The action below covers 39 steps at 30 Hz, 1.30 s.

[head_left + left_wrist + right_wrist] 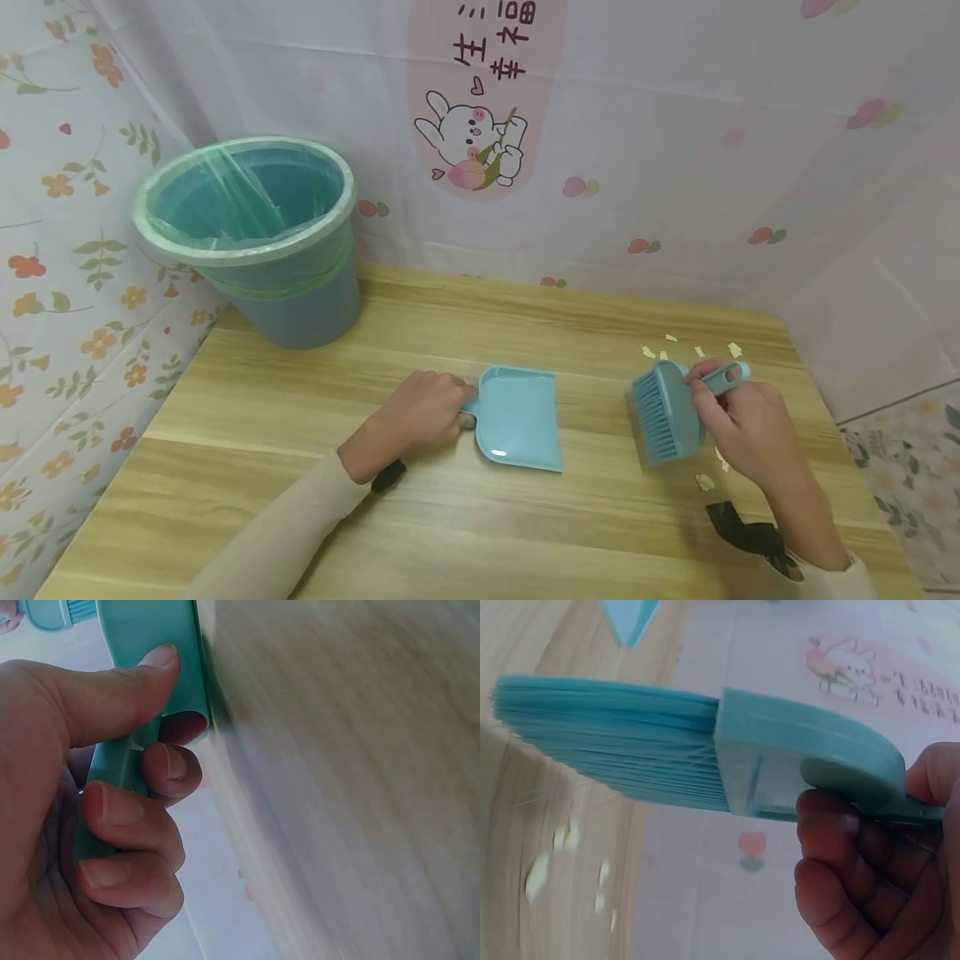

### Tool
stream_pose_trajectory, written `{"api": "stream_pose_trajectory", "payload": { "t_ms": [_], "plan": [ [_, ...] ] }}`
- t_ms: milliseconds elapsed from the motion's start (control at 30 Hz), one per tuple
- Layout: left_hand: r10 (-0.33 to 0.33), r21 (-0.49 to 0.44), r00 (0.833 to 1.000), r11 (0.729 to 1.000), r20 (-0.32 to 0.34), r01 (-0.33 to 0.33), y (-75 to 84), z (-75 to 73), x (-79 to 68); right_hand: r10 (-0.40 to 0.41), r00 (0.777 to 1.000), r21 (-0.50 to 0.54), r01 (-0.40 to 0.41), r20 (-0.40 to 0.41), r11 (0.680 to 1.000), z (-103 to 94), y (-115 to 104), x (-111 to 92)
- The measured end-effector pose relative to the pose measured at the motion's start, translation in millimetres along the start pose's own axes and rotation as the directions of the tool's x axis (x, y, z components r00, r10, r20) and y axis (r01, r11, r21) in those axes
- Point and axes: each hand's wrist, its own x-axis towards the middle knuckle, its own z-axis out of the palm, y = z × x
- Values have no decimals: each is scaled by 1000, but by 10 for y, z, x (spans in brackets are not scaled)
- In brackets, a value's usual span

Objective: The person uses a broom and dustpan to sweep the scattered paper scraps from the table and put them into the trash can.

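Observation:
A light blue dustpan (519, 417) lies on the wooden table, its open edge facing right. My left hand (431, 407) grips its short handle; in the left wrist view the thumb (154, 679) presses on top and the fingers curl round beneath. To the right, my right hand (750, 421) holds a matching blue hand brush (675, 412) by its handle. The brush's bristles (615, 739) point left toward the dustpan, a gap of table between them. Small pale yellow scraps (705, 482) lie around the brush, several behind it and a few in front.
At the back left stands a blue bucket (315, 304) lined with a thin green bag. A printed cloth (660, 167) with a rabbit drawing hangs behind the table (480, 533). Dark straps circle both wrists.

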Motion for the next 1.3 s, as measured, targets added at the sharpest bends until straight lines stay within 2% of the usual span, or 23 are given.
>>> {"api": "stream_pose_trajectory", "payload": {
  "t_ms": [267, 467, 600, 800, 900, 1000, 1100, 1200, 1233, 1300],
  "plan": [
    [-11, -8, 1000, 1000, 8, 12, 10, -15, -9, 24, 999, -154, -18, 35, 988, -302, 237, -182],
    [-9, -21, 1000, 1000, 0, 9, 4, -7, -8, 104, 992, -284, -82, 66, 955, -468, 321, -366],
    [-5, -37, 1000, 999, -8, 5, 0, -7, -13, 115, 991, -348, -84, 68, 934, -530, 362, -488],
    [-10, -42, 1000, 999, -1, 10, 10, -12, -14, 226, 964, -439, -144, 140, 887, -563, 398, -604],
    [-14, -43, 1000, 999, 4, 14, 14, -13, -19, 258, 952, -452, -159, 165, 878, -522, 394, -638],
    [-13, -44, 1000, 999, 5, 13, 8, 0, -18, 221, 964, -426, -139, 149, 894, -441, 382, -666],
    [-10, -42, 1000, 999, 2, 10, 3, 2, -18, 77, 993, -382, -38, 86, 923, -327, 371, -666],
    [-6, -41, 1000, 999, -6, 5, -2, 0, -17, -53, 998, -364, 60, 28, 929, -217, 326, -646],
    [-5, -41, 1000, 999, -8, 4, -2, -3, -16, -75, 997, -361, 76, 18, 929, -188, 300, -637],
    [0, -41, 1000, 999, -14, 0, -8, -2, -13, -63, 998, -348, 68, 26, 935, -146, 224, -623]
  ]
}}
